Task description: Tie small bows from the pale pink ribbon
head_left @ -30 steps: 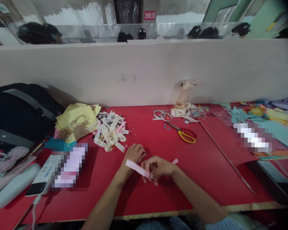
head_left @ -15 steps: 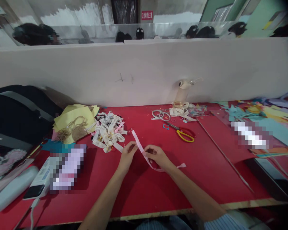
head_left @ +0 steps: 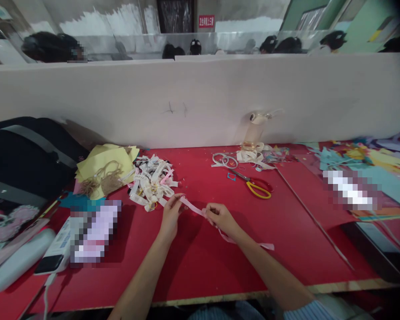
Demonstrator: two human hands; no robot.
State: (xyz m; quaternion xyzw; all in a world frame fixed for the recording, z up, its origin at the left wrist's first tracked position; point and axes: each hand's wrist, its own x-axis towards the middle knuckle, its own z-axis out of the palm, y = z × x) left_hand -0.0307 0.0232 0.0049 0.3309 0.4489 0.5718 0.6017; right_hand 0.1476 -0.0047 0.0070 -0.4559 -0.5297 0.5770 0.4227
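Observation:
A pink ribbon (head_left: 192,206) stretches between my two hands over the red table. My left hand (head_left: 172,214) is closed on its far end, between thumb and fingers. Further along, my right hand (head_left: 218,218) pinches the same strip. The rest of the ribbon trails under my right wrist, and its loose tail lies on the table to the right. Just beyond my left hand sits a heap of white and pink ribbon pieces (head_left: 153,180). Yellow-handled scissors (head_left: 258,190) lie on the table past my right hand, partly open.
A bottle (head_left: 253,133) stands by the white partition (head_left: 120,102). To the left are a dark bag (head_left: 26,155), yellow sheets (head_left: 102,162) and a power bank (head_left: 55,253) with a cable. A thin stick (head_left: 313,218) and coloured sheets (head_left: 383,178) lie right. Several heads show beyond the partition.
My left hand has taken hold of the ribbon's far end, which stuck up free before. The strip is now drawn straight between my hands, and its tail has shifted right.

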